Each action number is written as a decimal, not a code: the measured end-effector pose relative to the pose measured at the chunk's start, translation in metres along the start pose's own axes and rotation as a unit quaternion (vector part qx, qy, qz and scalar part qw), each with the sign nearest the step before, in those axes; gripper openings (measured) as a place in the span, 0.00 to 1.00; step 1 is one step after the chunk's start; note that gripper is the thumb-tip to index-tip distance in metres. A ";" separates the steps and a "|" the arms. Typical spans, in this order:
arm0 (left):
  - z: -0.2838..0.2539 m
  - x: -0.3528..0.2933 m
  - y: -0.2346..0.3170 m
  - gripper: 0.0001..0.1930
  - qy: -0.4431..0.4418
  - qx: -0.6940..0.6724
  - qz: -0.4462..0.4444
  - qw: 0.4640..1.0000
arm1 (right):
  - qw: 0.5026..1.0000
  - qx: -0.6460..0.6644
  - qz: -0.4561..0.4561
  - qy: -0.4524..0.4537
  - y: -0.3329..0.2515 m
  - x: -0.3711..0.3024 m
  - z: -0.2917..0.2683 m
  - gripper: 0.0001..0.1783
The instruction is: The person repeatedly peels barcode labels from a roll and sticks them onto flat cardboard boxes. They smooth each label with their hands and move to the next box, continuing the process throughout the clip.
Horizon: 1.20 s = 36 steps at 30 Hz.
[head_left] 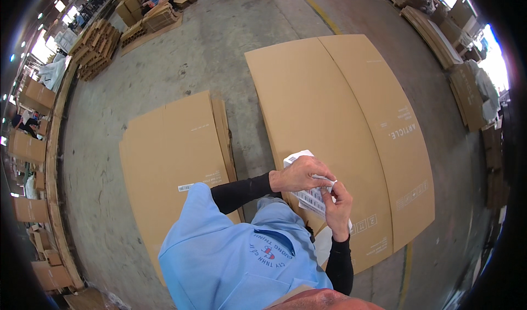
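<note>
A wad of white barcode label sheets [310,199] is between my hands, above the near-left edge of a large flat cardboard carton [313,101]. My left hand [299,174] is closed round the sheets, its fingers bent over their upper side. Thumb and fingertips of my right hand [338,207] pinch a sheet at its right corner, close to the left fingertips. Black sleeves cover both forearms. To the left lies a second stack of flat cartons [170,140], with a small barcode label [185,188] on its top near my left elbow.
A concrete floor strip separates the two carton stacks. Brown stacked pieces [96,49] stand far left, near a person [155,0] sitting among cardboard. Boxes [30,148] line a long wooden edge [53,162] at left, beside another person [24,124]. Wrapped cartons [466,96] stand at right.
</note>
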<state>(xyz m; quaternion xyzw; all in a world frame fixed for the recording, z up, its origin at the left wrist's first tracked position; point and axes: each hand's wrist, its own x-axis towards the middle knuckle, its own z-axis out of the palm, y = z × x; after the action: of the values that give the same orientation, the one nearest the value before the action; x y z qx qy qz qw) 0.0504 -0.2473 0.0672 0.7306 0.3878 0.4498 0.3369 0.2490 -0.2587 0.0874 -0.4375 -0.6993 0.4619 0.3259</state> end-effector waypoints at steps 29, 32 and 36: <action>0.003 0.015 0.031 0.22 0.033 0.066 0.139 0.987 | 0.996 0.026 0.007 0.080 -0.029 -0.028 -0.002 0.10; 0.004 0.015 0.031 0.22 0.023 0.076 0.137 0.987 | 0.995 0.029 -0.007 0.096 -0.027 -0.027 0.001 0.09; 0.004 0.014 0.029 0.21 0.010 0.070 0.113 0.991 | 0.994 0.032 -0.001 0.107 -0.023 -0.028 0.004 0.09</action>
<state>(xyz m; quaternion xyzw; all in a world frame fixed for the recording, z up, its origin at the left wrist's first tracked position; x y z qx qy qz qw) 0.0658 -0.2491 0.0956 0.7872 0.3366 0.4636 0.2282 0.2502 -0.2901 0.1058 -0.4727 -0.6457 0.4345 0.4132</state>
